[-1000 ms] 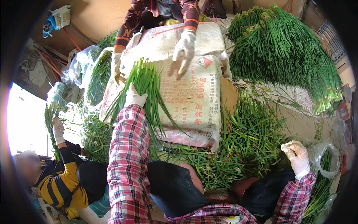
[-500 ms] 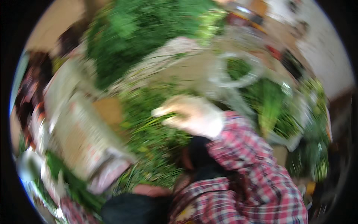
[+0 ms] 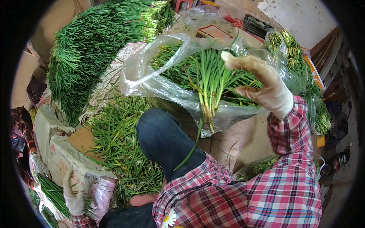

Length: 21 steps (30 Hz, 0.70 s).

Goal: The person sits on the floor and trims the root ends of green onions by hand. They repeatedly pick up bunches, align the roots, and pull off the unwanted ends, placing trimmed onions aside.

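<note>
My white-gloved right hand (image 3: 268, 83) reaches over a clear plastic bag (image 3: 137, 79) of green leafy stems, its thumb and forefinger spread just beside a loose bunch with pale roots (image 3: 209, 83) lying on top. At the lower left, my gloved left hand (image 3: 74, 199) has its fingers apart, next to a cut bunch of long green leaves (image 3: 53, 193) at the edge of a printed off-white sack (image 3: 66, 155). I cannot tell whether it touches those leaves.
Another person's patterned sleeve (image 3: 26, 135) is at the far left. Banded bundles (image 3: 83, 49) are piled at the upper left. Loose trimmings (image 3: 114, 133) lie by my dark knee (image 3: 159, 140). Bagged bundles (image 3: 289, 64) stand at the right beside stacked boards (image 3: 330, 64).
The view has swung right, bringing the open bag to the centre. My left hand has let go of its bunch. My right hand has moved over the bag and opened.
</note>
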{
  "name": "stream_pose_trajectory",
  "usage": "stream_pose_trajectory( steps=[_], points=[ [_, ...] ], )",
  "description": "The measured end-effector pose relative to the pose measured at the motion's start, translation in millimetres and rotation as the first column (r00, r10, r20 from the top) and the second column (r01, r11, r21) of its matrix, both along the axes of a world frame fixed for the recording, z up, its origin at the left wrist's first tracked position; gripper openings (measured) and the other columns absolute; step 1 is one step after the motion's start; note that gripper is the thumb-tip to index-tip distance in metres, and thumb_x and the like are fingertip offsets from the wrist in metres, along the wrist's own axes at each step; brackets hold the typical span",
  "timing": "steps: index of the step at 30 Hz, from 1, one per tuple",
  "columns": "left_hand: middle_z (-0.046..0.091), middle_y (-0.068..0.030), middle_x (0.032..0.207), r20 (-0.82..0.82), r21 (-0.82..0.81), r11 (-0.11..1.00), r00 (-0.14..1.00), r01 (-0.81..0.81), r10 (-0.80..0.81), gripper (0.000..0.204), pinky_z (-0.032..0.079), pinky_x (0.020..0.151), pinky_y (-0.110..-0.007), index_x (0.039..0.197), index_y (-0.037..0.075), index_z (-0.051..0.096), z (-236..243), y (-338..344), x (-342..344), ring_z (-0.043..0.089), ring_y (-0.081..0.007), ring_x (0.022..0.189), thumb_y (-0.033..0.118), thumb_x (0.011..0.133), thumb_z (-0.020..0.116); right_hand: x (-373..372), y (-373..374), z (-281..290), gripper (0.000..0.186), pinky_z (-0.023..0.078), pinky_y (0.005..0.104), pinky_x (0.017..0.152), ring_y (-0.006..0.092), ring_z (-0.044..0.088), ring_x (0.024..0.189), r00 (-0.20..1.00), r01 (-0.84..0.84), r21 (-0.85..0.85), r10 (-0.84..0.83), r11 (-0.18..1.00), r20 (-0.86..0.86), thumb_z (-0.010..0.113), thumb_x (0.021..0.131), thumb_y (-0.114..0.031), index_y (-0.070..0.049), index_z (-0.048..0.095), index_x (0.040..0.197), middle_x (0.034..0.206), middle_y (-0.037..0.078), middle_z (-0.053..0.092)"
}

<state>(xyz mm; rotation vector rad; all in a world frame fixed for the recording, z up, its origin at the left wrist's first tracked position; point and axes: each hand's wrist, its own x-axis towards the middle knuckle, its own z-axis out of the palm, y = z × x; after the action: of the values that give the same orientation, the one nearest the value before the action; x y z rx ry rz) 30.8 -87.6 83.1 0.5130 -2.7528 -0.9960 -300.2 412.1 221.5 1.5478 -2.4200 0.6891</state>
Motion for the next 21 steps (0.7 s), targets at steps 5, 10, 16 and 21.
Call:
stream_pose_trajectory(
  steps=[5, 10, 16, 21],
  points=[
    [0.055, -0.0116, 0.130, 0.198, 0.172, 0.985, 0.979, 0.020, -0.055, 0.065, 0.036, 0.106, -0.033, 0.135, 0.002, 0.048, -12, 28, -17, 0.051, -0.0226, 0.122, 0.002, 0.072, 0.067, -6, 15, -46, 0.095, 0.043, 0.0405, 0.104, 0.0320, 0.052, 0.120, 0.985, 0.143, 0.321, -0.101, 0.936, -0.142, 0.080, 0.053, 0.003, -0.015, 0.045, 0.140, 0.128, 0.014, 0.055],
    [0.055, -0.0105, 0.129, 0.248, 0.146, 0.989, 0.968, 0.011, -0.047, 0.067, 0.036, 0.106, -0.032, 0.136, 0.002, 0.047, -13, 39, -14, 0.051, -0.0212, 0.122, -0.002, 0.072, 0.065, -29, -11, -93, 0.055, 0.030, 0.0438, 0.113, 0.0258, 0.043, 0.131, 0.954, 0.094, 0.491, 0.063, 0.866, -0.293, 0.053, 0.087, -0.014, -0.023, 0.042, 0.140, 0.136, 0.008, 0.050],
    [0.056, -0.0097, 0.129, 0.237, 0.254, 0.965, 0.971, -0.071, 0.009, 0.062, 0.038, 0.104, -0.031, 0.134, 0.003, 0.049, -21, 60, -1, 0.053, -0.0198, 0.120, -0.005, 0.074, 0.062, -64, -38, -114, 0.044, 0.026, 0.0451, 0.115, 0.0248, 0.042, 0.133, 0.895, -0.043, 0.508, 0.259, 0.860, -0.363, 0.050, 0.089, -0.017, -0.019, 0.050, 0.133, 0.136, 0.007, 0.050],
    [0.059, -0.0115, 0.124, 0.223, 0.149, 0.989, 0.974, -0.008, -0.026, 0.058, 0.039, 0.103, -0.032, 0.132, 0.004, 0.052, -28, 70, -6, 0.055, -0.0232, 0.118, 0.000, 0.075, 0.064, -77, -42, -132, 0.026, 0.030, 0.0446, 0.113, 0.0257, 0.050, 0.125, 0.893, -0.219, 0.461, 0.368, 0.860, -0.261, 0.057, 0.083, -0.018, -0.014, 0.062, 0.108, 0.121, 0.006, 0.060]
  ],
)
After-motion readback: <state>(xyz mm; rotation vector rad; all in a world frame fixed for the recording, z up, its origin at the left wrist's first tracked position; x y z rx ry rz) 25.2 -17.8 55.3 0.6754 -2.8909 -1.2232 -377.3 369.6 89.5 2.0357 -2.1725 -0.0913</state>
